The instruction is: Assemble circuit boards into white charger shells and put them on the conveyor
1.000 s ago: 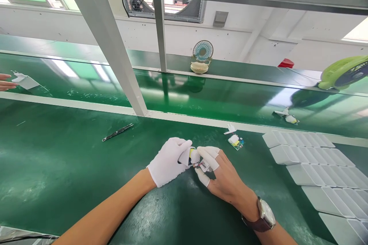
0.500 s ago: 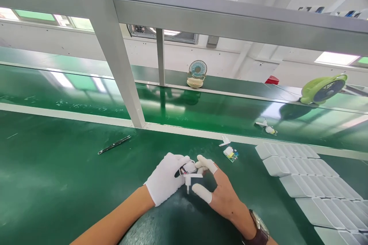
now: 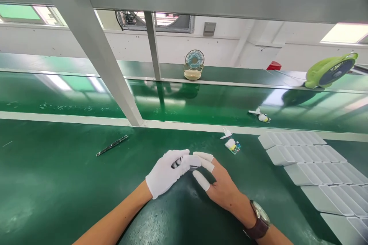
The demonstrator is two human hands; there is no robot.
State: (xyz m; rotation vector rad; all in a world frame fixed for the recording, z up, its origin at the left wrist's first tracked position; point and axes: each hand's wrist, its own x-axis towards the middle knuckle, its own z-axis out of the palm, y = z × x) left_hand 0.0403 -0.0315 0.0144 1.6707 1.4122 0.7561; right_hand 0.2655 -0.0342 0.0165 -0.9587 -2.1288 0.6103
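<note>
My left hand (image 3: 168,174), in a white glove, is closed around a small white plastic housing (image 3: 192,160). The glove hides part of the housing, and a dark gap shows between thumb and fingers. Beside the housing's right end is my right hand (image 3: 220,183), with white finger cots on its thumb and two fingers. Its fingertips reach the housing's edge, while the thumb stands apart below. Whether those fingertips press on it I cannot tell. Up and to the right on the green bench lies a small circuit board (image 3: 232,146) with a white plastic piece (image 3: 226,133) by it.
Black tweezers (image 3: 112,145) lie to the left. Stacked white divided trays (image 3: 322,174) stand at the right. Beyond the bench's pale edge strip lies another small assembly (image 3: 260,115). A small fan (image 3: 194,63) and a green fan (image 3: 330,69) stand farther back. A grey post (image 3: 106,65) rises ahead.
The housing has turned in my left hand, and the white T-shaped piece hanging below it no longer shows. My right fingers have straightened beside it. The camera view has tilted downward.
</note>
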